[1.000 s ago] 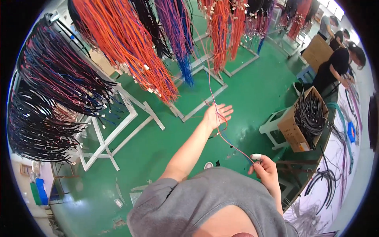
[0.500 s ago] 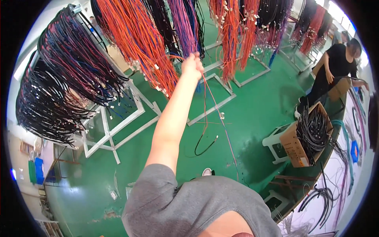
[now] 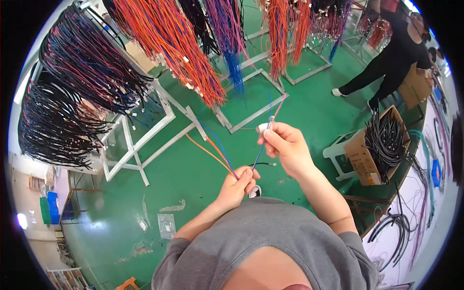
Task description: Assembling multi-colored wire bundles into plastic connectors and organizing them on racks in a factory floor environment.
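Wires hang in thick bundles far to the left of your hands: black and dark blue ones draped over a white metal rack, then orange and red ones higher up and further in.

Your left hand is closed in a pinch on a few thin wires, orange, red and blue, held just in front of your chest. From that hand they run up and away to the left, toward the rack, so their long axis lies on a diagonal, with the gathered ends pointing down into your fingers.

Half a second ago your left arm was stretched up to the hanging bundles and no right hand was in view. Now both hands are low and close together. I judge that the picking from the rack is over and that you are now sorting or matching ends.

Your right hand, just up and right of the left one, is curled shut around a small white connector, thumb and forefinger pinching it. A blue wire drops from it toward the left hand, nearly upright, and a short dark lead sticks out sideways between the two hands.

Further right of your right hand stands a cardboard box of black cables on a white stool, and beyond it another person bends at a counter.
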`<state>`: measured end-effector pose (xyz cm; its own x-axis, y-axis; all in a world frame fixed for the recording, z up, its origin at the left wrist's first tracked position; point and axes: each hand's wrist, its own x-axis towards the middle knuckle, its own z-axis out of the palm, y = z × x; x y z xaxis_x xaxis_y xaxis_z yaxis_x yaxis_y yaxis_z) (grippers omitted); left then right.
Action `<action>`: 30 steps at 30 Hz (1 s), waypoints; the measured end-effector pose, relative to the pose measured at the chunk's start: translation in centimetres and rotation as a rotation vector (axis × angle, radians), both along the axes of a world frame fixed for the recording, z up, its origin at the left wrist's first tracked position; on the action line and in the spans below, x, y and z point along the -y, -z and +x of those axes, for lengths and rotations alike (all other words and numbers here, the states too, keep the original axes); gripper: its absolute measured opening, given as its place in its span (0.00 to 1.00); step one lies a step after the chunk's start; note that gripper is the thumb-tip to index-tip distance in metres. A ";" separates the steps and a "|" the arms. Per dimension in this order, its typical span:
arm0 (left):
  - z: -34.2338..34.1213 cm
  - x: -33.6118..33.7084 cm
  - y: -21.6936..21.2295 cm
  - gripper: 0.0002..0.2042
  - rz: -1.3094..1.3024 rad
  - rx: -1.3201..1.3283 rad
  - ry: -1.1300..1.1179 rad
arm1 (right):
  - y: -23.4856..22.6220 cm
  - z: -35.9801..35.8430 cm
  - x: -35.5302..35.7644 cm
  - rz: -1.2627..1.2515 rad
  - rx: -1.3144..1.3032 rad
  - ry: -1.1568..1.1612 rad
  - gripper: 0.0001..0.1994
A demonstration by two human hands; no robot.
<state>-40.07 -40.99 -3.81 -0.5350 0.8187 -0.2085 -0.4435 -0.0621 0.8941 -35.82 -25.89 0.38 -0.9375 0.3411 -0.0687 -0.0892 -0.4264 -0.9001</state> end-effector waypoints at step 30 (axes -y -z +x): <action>2.9 -8.1 -1.9 0.16 0.180 -0.372 0.355 | -3.2 9.7 -4.7 0.451 -0.137 0.611 0.09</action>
